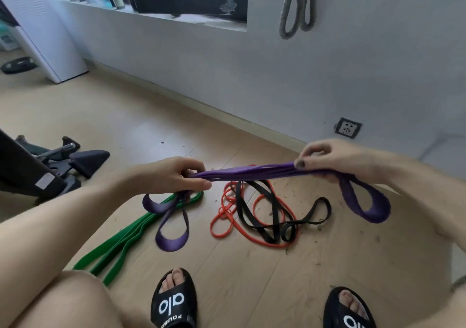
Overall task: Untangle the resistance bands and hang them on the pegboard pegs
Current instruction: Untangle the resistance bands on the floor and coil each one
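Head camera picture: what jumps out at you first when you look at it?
First, the purple band, stretched between the left hand and right hand in the middle, loops dangling at both ends. Below it, on the wooden floor, an orange band and a black band lie tangled together, with a green band to their left.

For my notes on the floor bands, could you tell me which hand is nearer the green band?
Left. The left hand hovers just above the green band's far end; the right hand is well off to its right.
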`<state>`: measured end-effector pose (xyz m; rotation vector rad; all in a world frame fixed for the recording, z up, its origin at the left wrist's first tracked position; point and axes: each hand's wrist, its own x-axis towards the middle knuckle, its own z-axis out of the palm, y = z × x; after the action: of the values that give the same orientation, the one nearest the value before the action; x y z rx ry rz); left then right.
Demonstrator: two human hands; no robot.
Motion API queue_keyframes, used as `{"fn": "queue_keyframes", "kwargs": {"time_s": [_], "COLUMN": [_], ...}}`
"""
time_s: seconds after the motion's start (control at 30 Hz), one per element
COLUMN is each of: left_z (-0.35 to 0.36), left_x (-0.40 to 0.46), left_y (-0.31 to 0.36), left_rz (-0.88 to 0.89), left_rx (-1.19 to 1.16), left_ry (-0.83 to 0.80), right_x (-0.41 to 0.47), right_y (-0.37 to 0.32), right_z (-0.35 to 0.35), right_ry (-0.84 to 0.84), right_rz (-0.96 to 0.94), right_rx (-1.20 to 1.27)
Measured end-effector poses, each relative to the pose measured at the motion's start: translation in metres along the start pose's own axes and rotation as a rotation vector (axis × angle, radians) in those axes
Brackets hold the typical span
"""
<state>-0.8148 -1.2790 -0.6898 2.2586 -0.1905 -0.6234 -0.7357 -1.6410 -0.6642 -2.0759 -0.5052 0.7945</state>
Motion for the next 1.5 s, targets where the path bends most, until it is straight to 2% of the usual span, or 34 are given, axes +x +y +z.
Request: {"fn": "queue_keyframes", "kwargs": {"time_s": [0.07, 0.13, 0.37, 0.73, 1.03, 1.27, 1.5], "left_z": [-0.006, -0.006, 0.011, 0.018, 0.003, 0.011, 0.06], "left_x": [-0.006, -0.01, -0.019, -0.041, -0.054, -0.094, -0.139], "left_y": [-0.011, -0.019, -0.024, -0.015, -0.037, -0.122, -0.242], "left_rz": [-0.024, -0.043, -0.049, -0.037, -0.1, -0.26, -0.417], "left_rx": [0.041, 0.102, 0.23, 0.042, 0.131, 0.12, -0.11], "left_ry": [0.01, -0.021, -0.08, -0.077, -0.055, -0.082, -0.008], "right_x": [0.001, 0.003, -0.003, -0.002, 0.019, 0.085, 0.204], "right_y": [-0.002, 0.0, 0.01, 0.019, 0.025, 0.007, -0.006], "right_z": [0.009, 0.017, 0.018, 0.002, 0.01, 0.064, 0.159], "right_ry": [-0.085, -0.13, -0.211, -0.211, -0.32, -0.509, -0.716], "right_rz": [0.007, 0.026, 0.094, 0.088, 0.154, 0.236, 0.244], "right_rx": [-0.245, -0.354, -0.36, -0.227, -0.249, -0.374, -0.667]}}
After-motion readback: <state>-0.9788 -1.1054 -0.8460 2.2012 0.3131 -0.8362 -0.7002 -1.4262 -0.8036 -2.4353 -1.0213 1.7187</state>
